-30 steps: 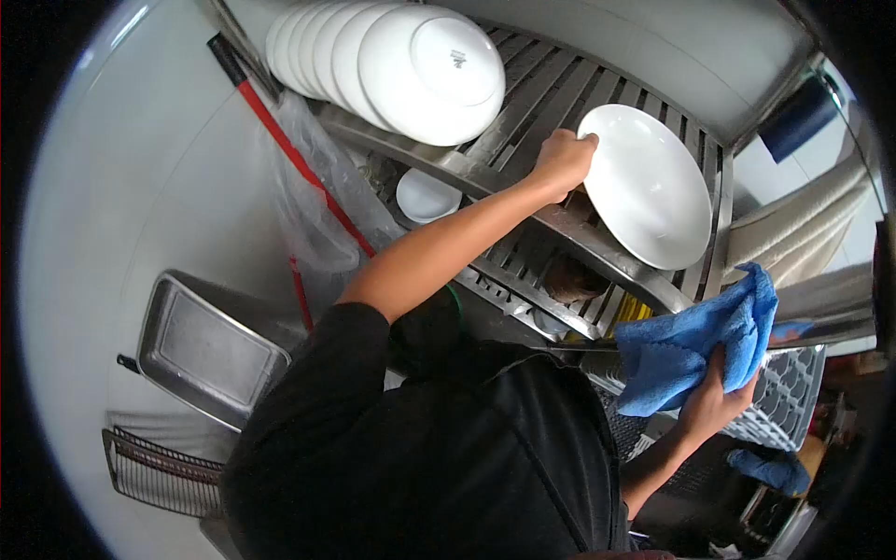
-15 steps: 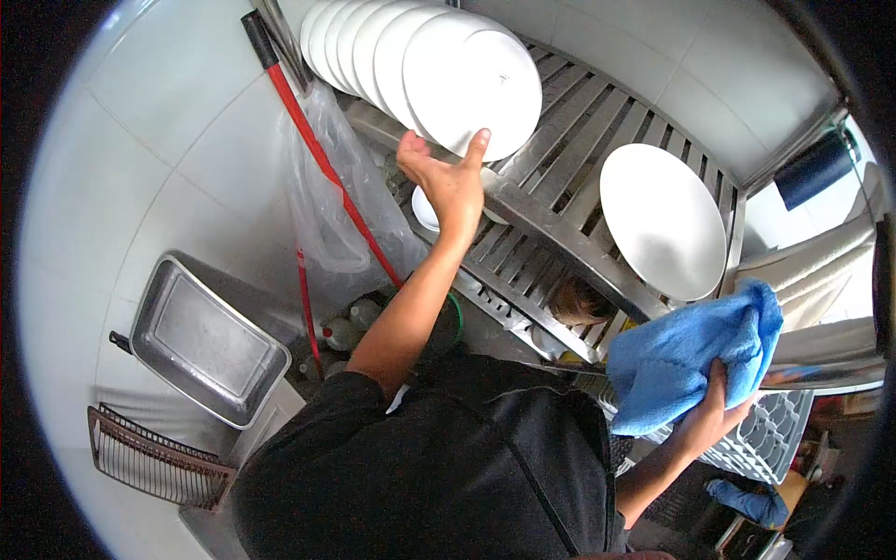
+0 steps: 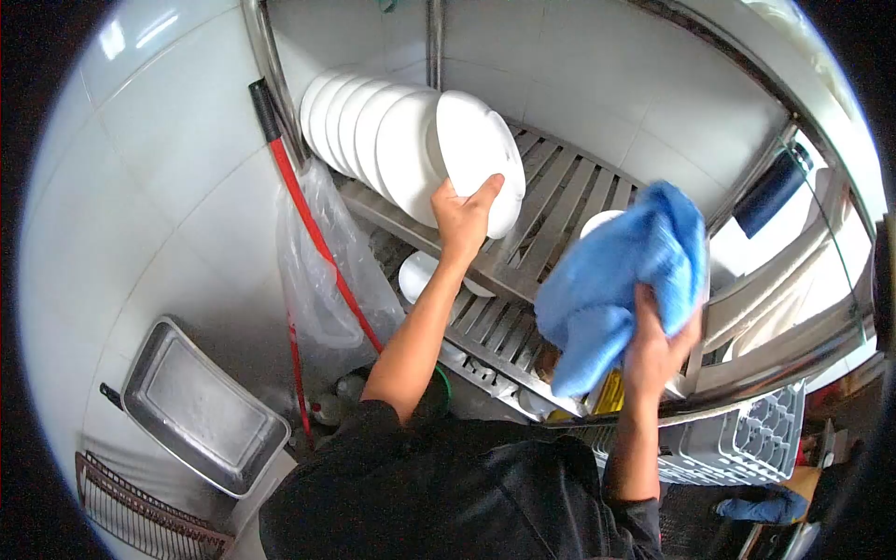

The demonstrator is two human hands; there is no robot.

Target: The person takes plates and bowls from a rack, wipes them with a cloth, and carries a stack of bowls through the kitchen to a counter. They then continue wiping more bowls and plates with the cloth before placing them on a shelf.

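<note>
My left hand (image 3: 463, 222) is closed on the near edge of a white plate (image 3: 474, 140), thumb on its face. The plate is tilted at the right end of a row of white plates (image 3: 403, 154) standing on edge; another white rim shows just beside it. A bunched blue cloth (image 3: 611, 280) is gripped in my right hand (image 3: 658, 350), which is slightly blurred. Behind the cloth, only the upper edge of a white dish (image 3: 600, 221) shows on the rack.
The slatted metal rack (image 3: 560, 201) has a lower shelf with a white bowl (image 3: 418, 276). On the left are a red pole (image 3: 303, 201), a plastic bag (image 3: 322, 280) and a metal tray (image 3: 205, 401). A grey crate (image 3: 765, 443) stands at the lower right.
The end plate has tilted away from the row in my left hand. My right hand has brought the cloth leftward, covering most of the dish on the right. The camera view has shifted.
</note>
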